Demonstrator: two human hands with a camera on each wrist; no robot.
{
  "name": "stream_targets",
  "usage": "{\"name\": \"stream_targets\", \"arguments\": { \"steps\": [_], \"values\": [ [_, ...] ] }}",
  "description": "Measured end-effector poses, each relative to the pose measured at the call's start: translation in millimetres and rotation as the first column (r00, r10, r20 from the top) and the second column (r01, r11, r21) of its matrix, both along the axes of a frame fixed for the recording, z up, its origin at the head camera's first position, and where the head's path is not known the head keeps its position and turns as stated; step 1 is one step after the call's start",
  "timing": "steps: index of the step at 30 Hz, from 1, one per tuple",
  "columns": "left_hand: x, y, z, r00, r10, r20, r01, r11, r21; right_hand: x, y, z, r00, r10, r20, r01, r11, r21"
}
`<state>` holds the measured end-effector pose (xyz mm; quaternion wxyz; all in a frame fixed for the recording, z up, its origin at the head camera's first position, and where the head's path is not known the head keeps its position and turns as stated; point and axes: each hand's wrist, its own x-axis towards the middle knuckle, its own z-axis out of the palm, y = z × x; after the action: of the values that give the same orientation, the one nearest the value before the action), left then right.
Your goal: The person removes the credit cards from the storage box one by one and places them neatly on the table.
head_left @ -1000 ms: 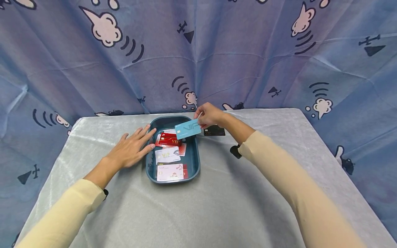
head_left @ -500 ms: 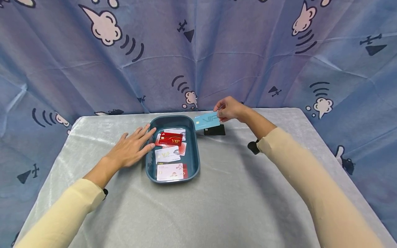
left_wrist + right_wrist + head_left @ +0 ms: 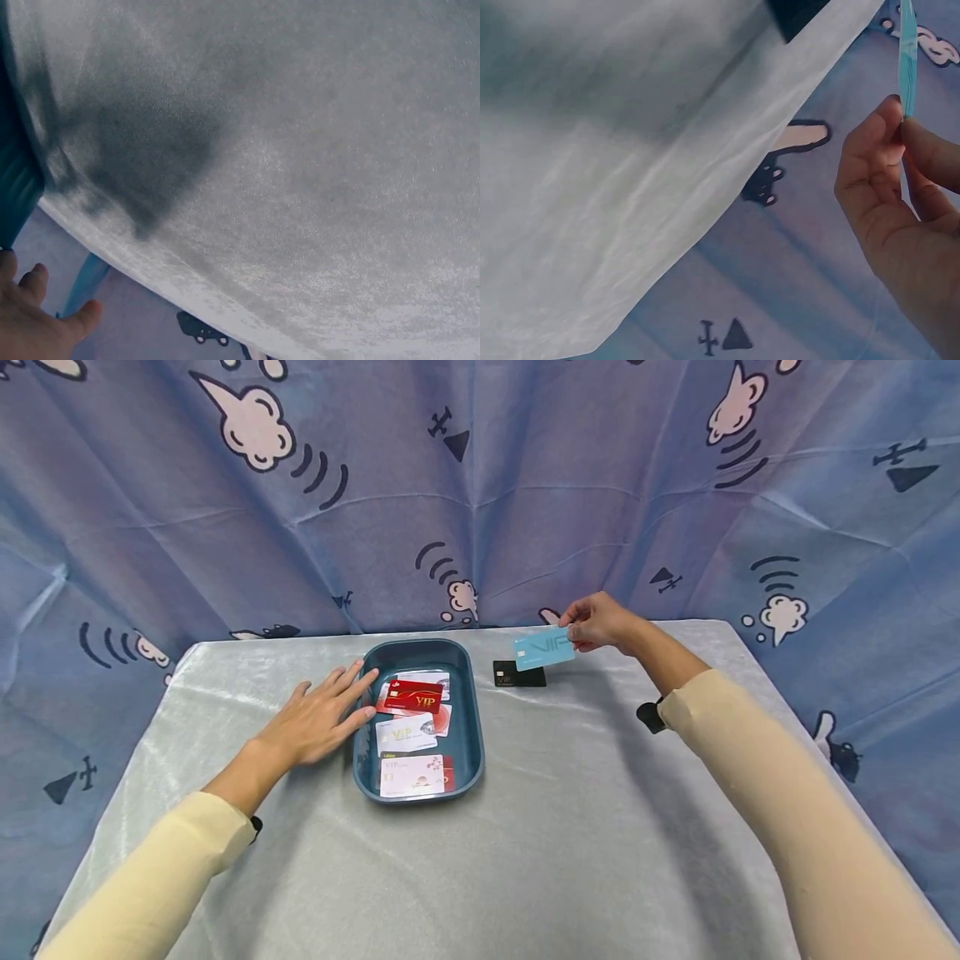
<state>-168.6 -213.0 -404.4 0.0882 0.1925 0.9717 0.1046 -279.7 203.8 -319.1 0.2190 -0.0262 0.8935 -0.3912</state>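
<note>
My right hand (image 3: pixel 600 622) pinches a light blue VIP card (image 3: pixel 543 648) by its right end, thumb against fingers. In the head view the card overlaps part of a black VIP card (image 3: pixel 510 675) lying on the table. The right wrist view shows the blue card (image 3: pixel 907 60) edge-on between thumb and fingers. My left hand (image 3: pixel 313 722) has its fingers extended, touching the left rim of a dark blue tray (image 3: pixel 468 718). Inside the tray lie a red VIP card (image 3: pixel 414 697), a white VIP card (image 3: pixel 405 733), a pale pink card (image 3: pixel 411 777) and several partly covered ones.
A silvery cloth covers the table (image 3: pixel 525 843). Behind its back edge hangs a blue patterned curtain (image 3: pixel 540 485).
My right hand has carried the blue card from above the tray to the right, past the tray's rim to over the black card. The left hand has stayed in place.
</note>
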Motion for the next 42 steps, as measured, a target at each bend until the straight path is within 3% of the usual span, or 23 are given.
{"name": "stream_targets", "arguments": {
  "steps": [21, 42],
  "values": [
    [-0.8, 0.4, 0.4, 1.000, 0.004, 0.004, -0.004, 1.000, 0.002, 1.3, 53.3, -39.6, 0.999, -0.048, -0.007, 0.048, 0.998, 0.042],
    [-0.6, 0.4, 0.9, 1.000, 0.015, 0.020, -0.015, 1.000, -0.006, 2.1, 61.2, -68.6, 0.988, -0.135, -0.077, 0.143, 0.984, 0.103]
  ]
}}
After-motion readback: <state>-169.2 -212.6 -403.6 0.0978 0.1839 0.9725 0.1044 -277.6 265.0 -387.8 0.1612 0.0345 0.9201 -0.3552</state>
